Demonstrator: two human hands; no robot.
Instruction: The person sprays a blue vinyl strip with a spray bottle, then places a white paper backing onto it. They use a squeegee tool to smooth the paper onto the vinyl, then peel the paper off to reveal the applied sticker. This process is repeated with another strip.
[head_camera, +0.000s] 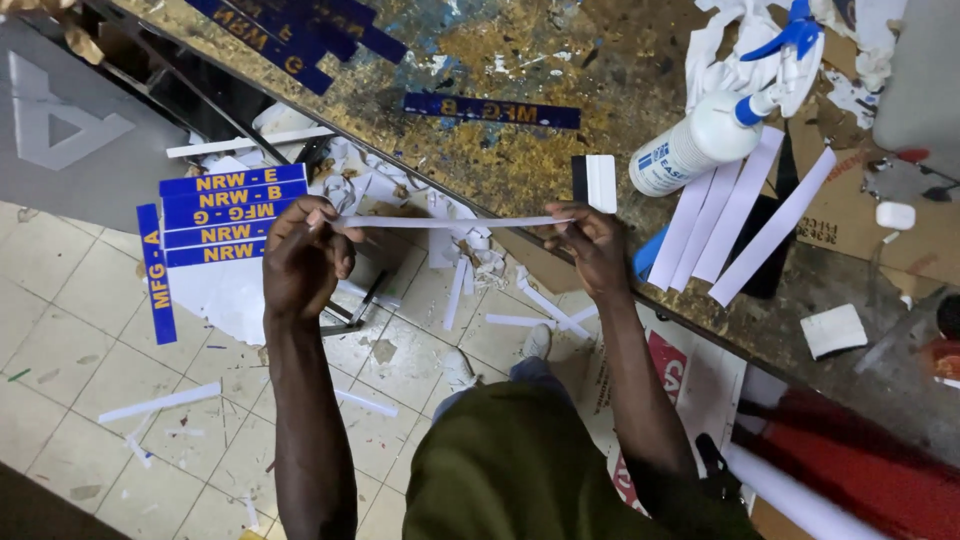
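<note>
While pulled taut for control, white strip (445, 222) is pinched at both ends by closed L hand (300, 262) & R hand (592, 245), above workbench (520, 170) edge

The light is fairly bright and even, coming from overhead, and shadows are soft. The white strips (735, 215) and spray bottle (700, 140) on the bench (560, 70) are the brightest spots, close to washed out, with mild sheen on the bench's worn surface. The lower right and bottom left corners fall dim. Focus is sharp in the middle; straight lines bend slightly toward the edges.
</note>
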